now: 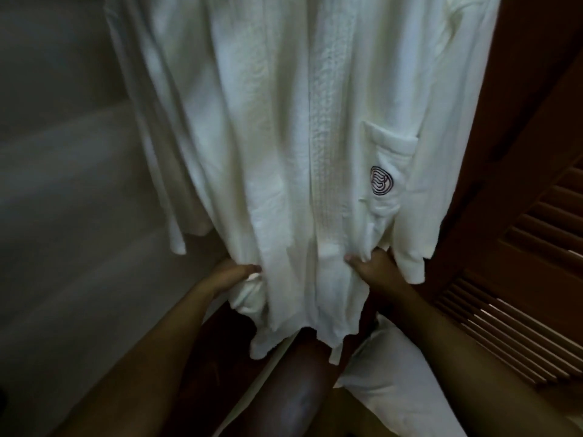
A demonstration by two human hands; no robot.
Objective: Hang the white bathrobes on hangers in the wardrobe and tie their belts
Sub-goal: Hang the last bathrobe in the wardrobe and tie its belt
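A white bathrobe [284, 137] hangs down in front of me and fills the upper middle of the view. Its chest pocket carries a dark round logo [381, 180]. My left hand [232, 275] grips the robe's lower left edge, fingers tucked behind the cloth. My right hand [372, 269] pinches a fold of the lower right front, thumb on the outside. The hanger, the rail and the belt are out of sight.
A dark wooden louvred wardrobe door [517, 279] stands open at the right. A pale wall [63, 184] lies to the left. White fabric [388, 389] lies low at the bottom right, beside a dark rounded wooden piece [284, 389] under the robe's hem.
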